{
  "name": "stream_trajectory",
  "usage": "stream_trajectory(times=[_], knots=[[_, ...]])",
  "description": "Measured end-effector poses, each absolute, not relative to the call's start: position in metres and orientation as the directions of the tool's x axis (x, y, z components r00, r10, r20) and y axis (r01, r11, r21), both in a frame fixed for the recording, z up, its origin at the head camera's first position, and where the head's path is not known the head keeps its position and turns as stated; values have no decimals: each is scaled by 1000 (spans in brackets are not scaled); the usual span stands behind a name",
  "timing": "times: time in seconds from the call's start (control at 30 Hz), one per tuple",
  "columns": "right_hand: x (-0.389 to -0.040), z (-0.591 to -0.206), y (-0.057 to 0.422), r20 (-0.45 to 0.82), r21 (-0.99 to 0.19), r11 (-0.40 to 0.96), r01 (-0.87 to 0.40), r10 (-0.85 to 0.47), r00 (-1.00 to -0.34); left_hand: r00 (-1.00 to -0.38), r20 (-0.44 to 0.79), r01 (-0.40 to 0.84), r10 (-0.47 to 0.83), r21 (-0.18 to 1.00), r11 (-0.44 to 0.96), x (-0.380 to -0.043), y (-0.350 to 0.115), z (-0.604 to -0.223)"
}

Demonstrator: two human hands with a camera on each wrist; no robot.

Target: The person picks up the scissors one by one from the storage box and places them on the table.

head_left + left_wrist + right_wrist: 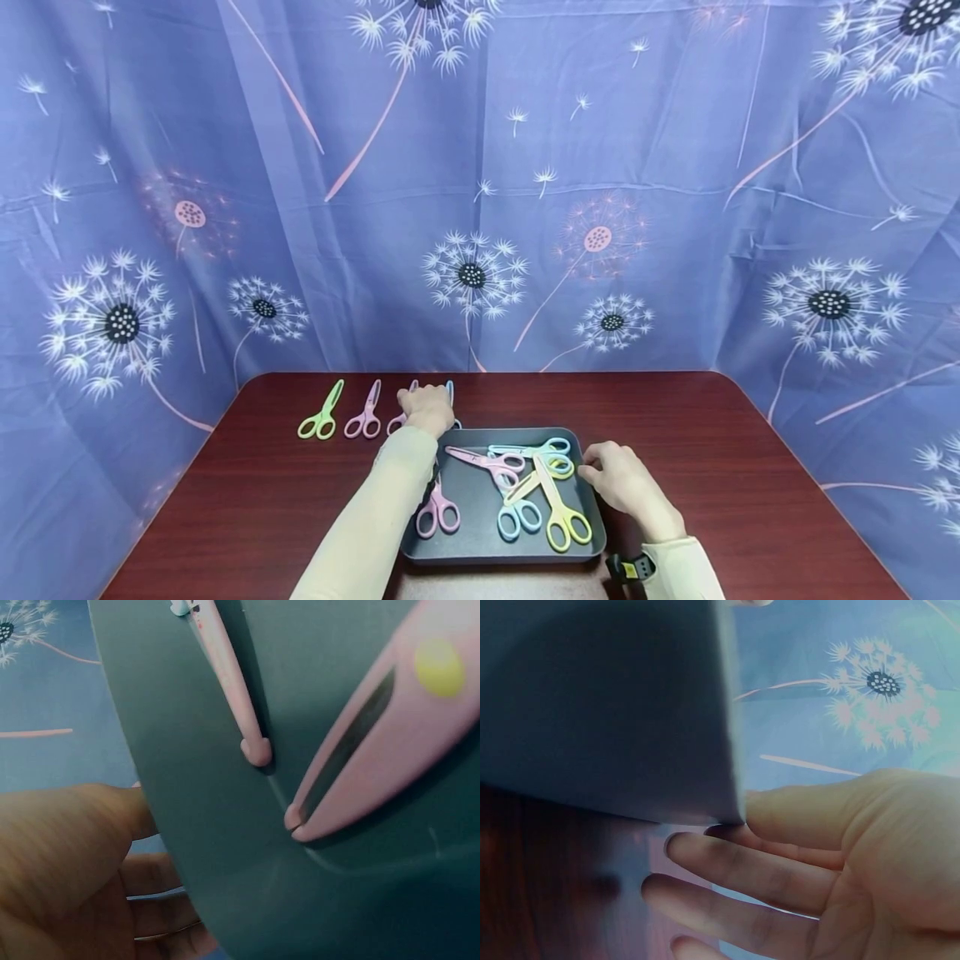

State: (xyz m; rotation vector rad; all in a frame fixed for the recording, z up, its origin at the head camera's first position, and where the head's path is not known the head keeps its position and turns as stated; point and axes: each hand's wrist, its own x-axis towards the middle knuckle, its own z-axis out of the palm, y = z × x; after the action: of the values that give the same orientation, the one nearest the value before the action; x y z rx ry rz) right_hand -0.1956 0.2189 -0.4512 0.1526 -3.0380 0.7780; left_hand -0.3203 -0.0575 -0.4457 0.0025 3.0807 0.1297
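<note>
My left hand reaches past the tray's far left corner over blue scissors on the table, covering most of them. In the left wrist view the grey tray hides its fingertips, so its hold cannot be made out. My right hand is beside the tray's right wall; its thumb is at the tray's edge and its fingers extend loosely. Inside the tray lie pink scissors, more pink scissors, yellow scissors and blue scissors, several overlapping.
Left of my left hand, green scissors, pink-purple scissors and purple scissors stand in a row, tips pointing away. The dark red table ends at a blue dandelion-print curtain.
</note>
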Motion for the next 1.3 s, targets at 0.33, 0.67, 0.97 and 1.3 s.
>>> stream_trajectory(times=[0.33,0.67,0.97,1.3], knots=[[-196,-452,219,31,-470,877,-103,-100,-995,-999,-29,39,42,79,996,-318,-59,-432],[-197,-452,220,34,-468,876,-113,-110,-993,-991,14,137,136,74,988,-302,-61,-419],[-198,-452,220,58,-470,873,-132,-118,-991,-976,69,213,206,104,972,-274,-65,-416],[-197,-451,220,41,-475,872,-121,-116,-992,-956,70,291,284,141,946,-242,-69,-426]])
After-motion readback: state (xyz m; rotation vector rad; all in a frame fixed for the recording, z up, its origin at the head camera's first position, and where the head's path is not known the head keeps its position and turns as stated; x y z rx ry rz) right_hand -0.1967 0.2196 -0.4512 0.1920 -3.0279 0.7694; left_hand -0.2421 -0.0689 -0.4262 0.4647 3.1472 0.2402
